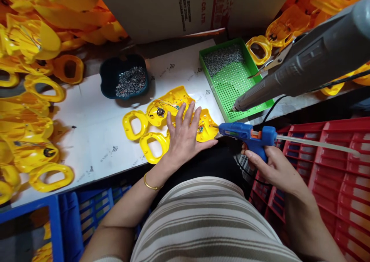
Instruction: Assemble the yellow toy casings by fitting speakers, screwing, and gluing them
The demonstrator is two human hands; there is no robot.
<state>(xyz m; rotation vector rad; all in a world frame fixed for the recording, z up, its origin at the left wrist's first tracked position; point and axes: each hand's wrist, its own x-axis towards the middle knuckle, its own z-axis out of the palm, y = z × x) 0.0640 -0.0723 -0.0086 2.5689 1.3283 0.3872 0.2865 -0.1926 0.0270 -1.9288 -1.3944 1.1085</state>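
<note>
A: Where are the two hands?
B: They are apart from each other. The left hand is spread with open fingers over the lower yellow shell, close to the near edge of the table. The right hand is closed around the handle of a blue glue gun, just outside this edge.

A: And the nozzle?
B: It is at the right end of the lower yellow shell. Whether it touches, I cannot tell.

A: What lies beside?
B: The upper yellow shell, with wires inside, is just beyond, and two yellow rings are to the left.

A: What is farther?
B: Toward the far edge stands a dark bowl with small metal parts. To its right is a green tray holding screws. More yellow pieces are heaped at the left end.
</note>
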